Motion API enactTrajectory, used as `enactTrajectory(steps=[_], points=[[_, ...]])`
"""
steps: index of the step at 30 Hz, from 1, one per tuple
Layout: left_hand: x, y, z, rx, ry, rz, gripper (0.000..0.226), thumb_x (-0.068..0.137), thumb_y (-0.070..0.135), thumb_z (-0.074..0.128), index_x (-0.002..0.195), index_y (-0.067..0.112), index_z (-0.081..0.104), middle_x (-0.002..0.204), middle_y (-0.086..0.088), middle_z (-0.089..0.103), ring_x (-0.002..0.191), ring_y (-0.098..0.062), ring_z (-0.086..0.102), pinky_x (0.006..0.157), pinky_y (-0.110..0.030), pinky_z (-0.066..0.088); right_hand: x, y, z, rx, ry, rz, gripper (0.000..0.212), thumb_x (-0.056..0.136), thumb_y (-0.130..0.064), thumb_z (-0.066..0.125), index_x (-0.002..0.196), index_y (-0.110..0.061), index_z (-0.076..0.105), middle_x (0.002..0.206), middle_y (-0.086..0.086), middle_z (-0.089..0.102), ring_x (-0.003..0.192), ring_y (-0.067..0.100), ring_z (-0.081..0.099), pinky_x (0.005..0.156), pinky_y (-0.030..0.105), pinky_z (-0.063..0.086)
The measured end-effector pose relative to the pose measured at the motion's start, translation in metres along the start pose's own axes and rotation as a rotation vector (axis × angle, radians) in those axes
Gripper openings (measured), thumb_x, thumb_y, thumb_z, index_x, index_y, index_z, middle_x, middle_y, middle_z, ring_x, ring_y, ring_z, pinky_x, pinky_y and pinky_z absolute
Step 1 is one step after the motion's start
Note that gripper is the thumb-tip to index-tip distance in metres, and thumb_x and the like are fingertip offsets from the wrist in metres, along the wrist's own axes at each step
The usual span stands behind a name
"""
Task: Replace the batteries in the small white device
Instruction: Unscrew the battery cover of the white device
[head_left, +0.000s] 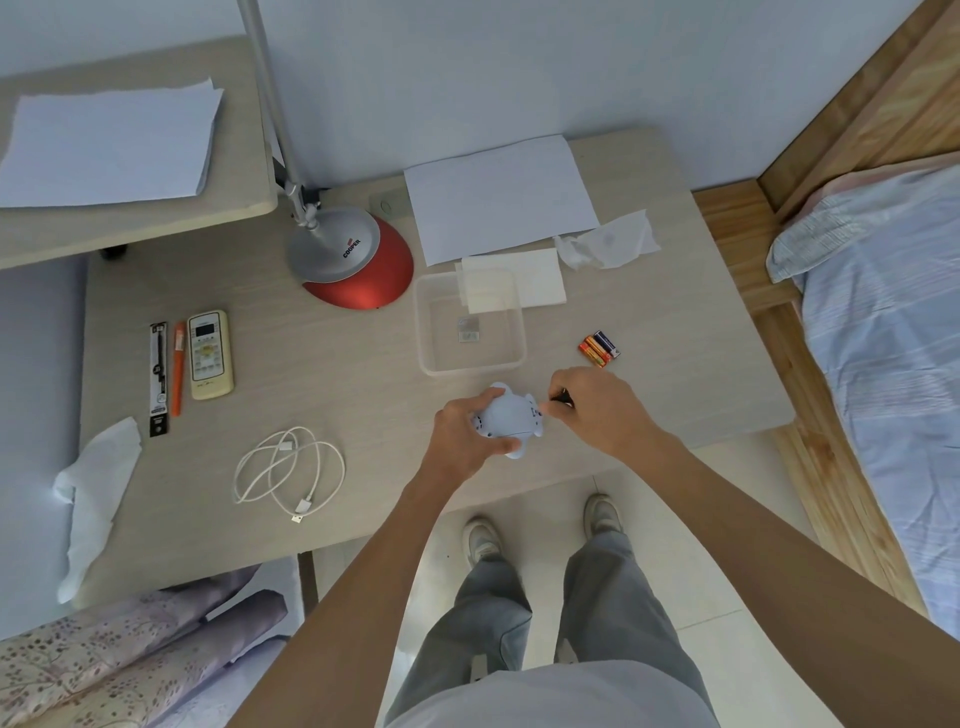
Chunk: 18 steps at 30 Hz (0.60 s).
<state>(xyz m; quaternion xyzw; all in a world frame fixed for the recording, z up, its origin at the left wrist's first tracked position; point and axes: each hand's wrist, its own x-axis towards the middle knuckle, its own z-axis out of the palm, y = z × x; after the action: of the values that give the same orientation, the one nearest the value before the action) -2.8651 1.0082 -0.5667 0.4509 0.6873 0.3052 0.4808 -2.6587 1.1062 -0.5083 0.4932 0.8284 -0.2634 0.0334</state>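
The small white device (511, 418), rounded with little knobs at its edges, is held just above the desk near its front edge. My left hand (467, 436) grips it from the left side. My right hand (597, 410) is closed on a small dark tool (563, 397) whose tip touches the device's right edge. Three batteries (600, 348), orange and dark blue, lie together on the desk just behind my right hand. A clear plastic tray (431, 332) stands behind the device with a small grey piece inside.
A red and silver lamp base (358, 260) stands at the back. A remote (209, 354), an orange pen (178, 374) and a packaged pen lie left. A white cable (291, 467) coils near the front. Paper sheets (498, 197) and tissues lie behind. A bed is at the right.
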Motion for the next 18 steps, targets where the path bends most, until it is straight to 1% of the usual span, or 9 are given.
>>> enactTrajectory(steps=[3, 5, 7, 8, 10, 12, 14, 16, 18], points=[[-0.0004, -0.0006, 0.0011, -0.003, 0.006, -0.001, 0.084, 0.068, 0.021, 0.101, 0.144, 0.025, 0.067, 0.122, -0.001, 0.073, 0.106, -0.023, 0.071, 0.088, -0.033, 0.064, -0.0058, 0.0018, 0.0007, 0.014, -0.031, -0.018, 0.020, 0.096, -0.026, 0.070, 0.112, -0.023, 0.058, 0.099, -0.007, 0.066, 0.083, 0.019, 0.065, 0.072, 0.040, 0.057], [-0.0006, -0.0013, 0.0015, -0.003, 0.007, -0.001, 0.084, 0.068, 0.021, 0.101, 0.144, 0.024, 0.066, 0.123, -0.002, 0.072, 0.107, -0.023, 0.070, 0.088, -0.032, 0.064, -0.0074, 0.0035, 0.0017, 0.006, -0.032, -0.044, 0.018, 0.096, -0.016, 0.069, 0.110, -0.024, 0.060, 0.099, -0.006, 0.065, 0.084, 0.021, 0.066, 0.073, 0.042, 0.058], [-0.0006, -0.0021, 0.0018, -0.001, 0.005, 0.004, 0.084, 0.068, 0.023, 0.101, 0.144, 0.024, 0.066, 0.124, -0.002, 0.072, 0.107, -0.023, 0.071, 0.088, -0.031, 0.064, -0.0082, 0.0046, 0.0025, 0.005, -0.002, -0.059, 0.015, 0.095, -0.014, 0.071, 0.104, -0.025, 0.064, 0.096, -0.008, 0.062, 0.083, 0.021, 0.065, 0.072, 0.044, 0.058], [-0.0004, -0.0026, 0.0020, 0.000, 0.005, 0.004, 0.084, 0.068, 0.025, 0.101, 0.144, 0.024, 0.066, 0.124, -0.002, 0.072, 0.107, -0.023, 0.071, 0.087, -0.030, 0.064, -0.0082, 0.0041, 0.0023, 0.012, 0.013, -0.062, 0.014, 0.095, -0.015, 0.073, 0.101, -0.024, 0.065, 0.094, -0.009, 0.061, 0.081, 0.021, 0.064, 0.071, 0.044, 0.058], [-0.0001, -0.0031, 0.0015, 0.007, 0.004, 0.004, 0.084, 0.068, 0.027, 0.101, 0.144, 0.025, 0.067, 0.122, -0.002, 0.072, 0.105, -0.022, 0.070, 0.082, -0.023, 0.061, -0.0075, 0.0026, 0.0019, 0.022, 0.036, -0.065, 0.010, 0.095, -0.023, 0.076, 0.096, -0.022, 0.066, 0.090, -0.008, 0.061, 0.078, 0.020, 0.062, 0.070, 0.044, 0.057], [0.0003, -0.0040, 0.0011, 0.011, 0.001, 0.007, 0.083, 0.068, 0.027, 0.101, 0.144, 0.026, 0.067, 0.121, -0.001, 0.072, 0.102, -0.021, 0.069, 0.077, -0.016, 0.057, -0.0070, 0.0018, 0.0019, 0.017, 0.059, -0.053, 0.018, 0.095, -0.033, 0.077, 0.093, -0.017, 0.068, 0.085, -0.004, 0.063, 0.074, 0.020, 0.061, 0.068, 0.044, 0.057], [0.0010, -0.0050, 0.0012, 0.019, -0.003, 0.013, 0.083, 0.068, 0.026, 0.101, 0.144, 0.026, 0.067, 0.120, -0.001, 0.071, 0.100, -0.020, 0.069, 0.075, -0.014, 0.056, -0.0075, 0.0015, 0.0011, 0.003, 0.066, -0.041, 0.024, 0.094, -0.040, 0.077, 0.092, -0.017, 0.069, 0.083, -0.003, 0.064, 0.073, 0.019, 0.061, 0.067, 0.043, 0.058], [0.0010, -0.0061, 0.0015, 0.025, -0.001, 0.021, 0.084, 0.068, 0.026, 0.101, 0.144, 0.025, 0.067, 0.121, -0.001, 0.071, 0.102, -0.020, 0.068, 0.076, -0.013, 0.056, -0.0094, 0.0015, 0.0003, 0.003, 0.042, -0.036, 0.021, 0.094, -0.040, 0.076, 0.100, -0.021, 0.069, 0.089, -0.004, 0.065, 0.077, 0.018, 0.064, 0.070, 0.041, 0.058], [0.0011, -0.0068, 0.0018, 0.026, -0.002, 0.025, 0.085, 0.068, 0.027, 0.101, 0.145, 0.025, 0.066, 0.123, -0.001, 0.070, 0.104, -0.021, 0.068, 0.079, -0.014, 0.057, -0.0120, 0.0006, -0.0002, 0.010, -0.002, -0.041, 0.019, 0.097, -0.030, 0.073, 0.112, -0.025, 0.063, 0.098, -0.005, 0.067, 0.083, 0.018, 0.067, 0.074, 0.041, 0.060]])
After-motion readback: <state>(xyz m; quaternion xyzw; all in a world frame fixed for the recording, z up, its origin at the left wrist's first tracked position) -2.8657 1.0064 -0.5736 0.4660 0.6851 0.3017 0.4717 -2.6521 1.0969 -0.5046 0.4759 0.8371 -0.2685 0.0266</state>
